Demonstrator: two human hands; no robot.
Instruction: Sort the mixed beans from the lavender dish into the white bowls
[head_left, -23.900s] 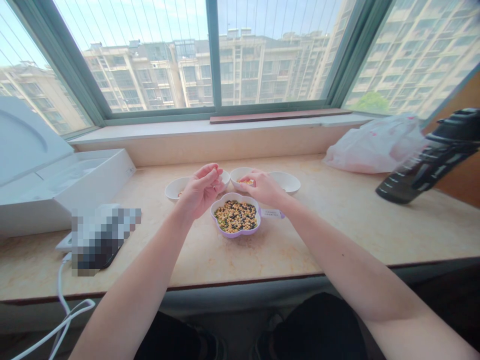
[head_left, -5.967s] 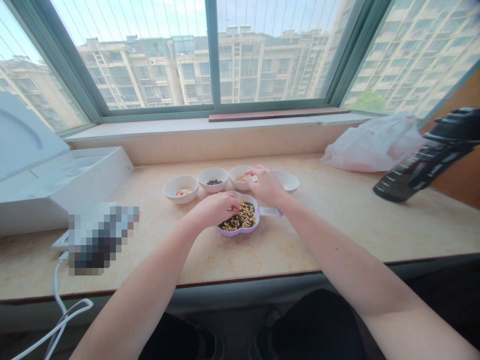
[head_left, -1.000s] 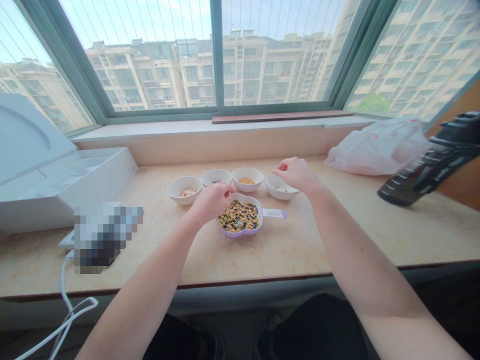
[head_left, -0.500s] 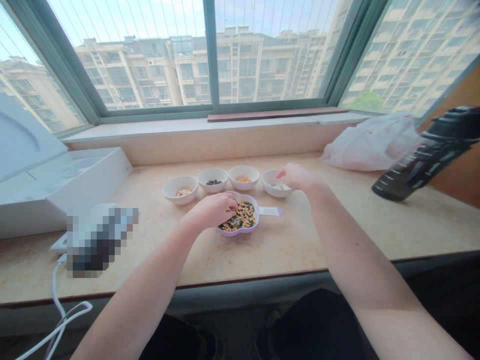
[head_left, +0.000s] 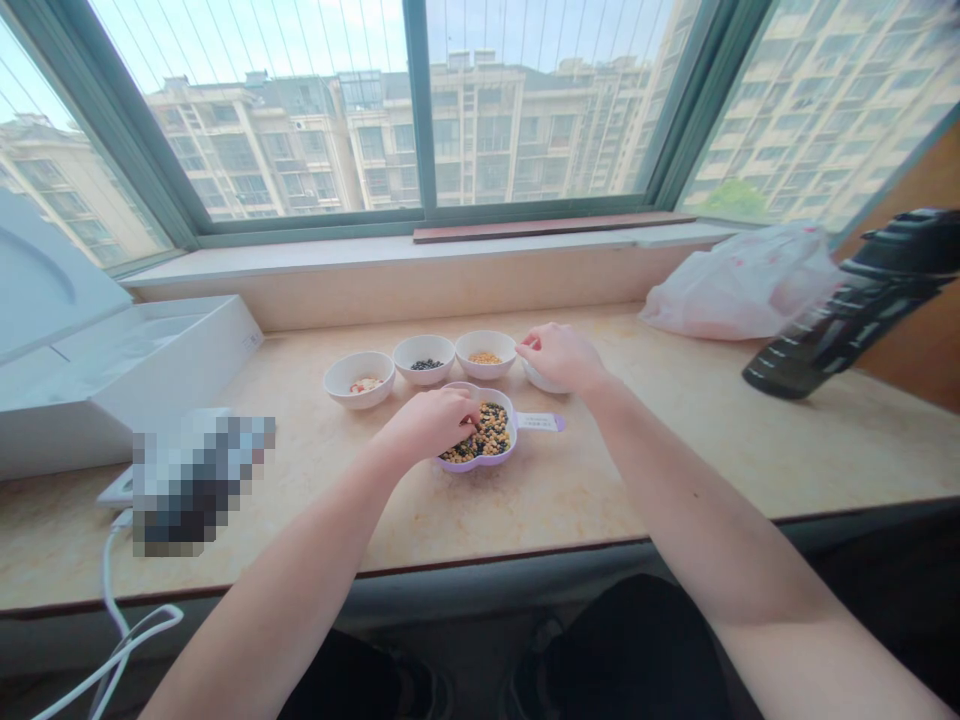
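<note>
My left hand (head_left: 431,425) reaches into a purple-rimmed dish (head_left: 491,461) with a handle, filled with mixed black and yellow beans (head_left: 493,428). Its fingers are pinched together among the beans; what they hold cannot be made out. My right hand (head_left: 562,358) hovers over the rightmost white bowl (head_left: 546,383), covering most of it. Those fingertips are closed near the right rim of the bowl of yellow kernels (head_left: 485,357), their contents too small to tell. Further left stand a bowl of black beans (head_left: 426,364) and a bowl of pale and reddish pieces (head_left: 367,384).
An open white box (head_left: 180,350) stands at the left, behind a blurred-out object (head_left: 199,490) and a white cable (head_left: 109,575). At the right are a plastic bag (head_left: 735,285) and a dark bottle (head_left: 832,320). The counter's front edge (head_left: 510,558) runs below the dish.
My right hand has moved left, from inside the rightmost bowl toward the bowl of yellow kernels. My left hand stays in the dish, its fingers shifted slightly.
</note>
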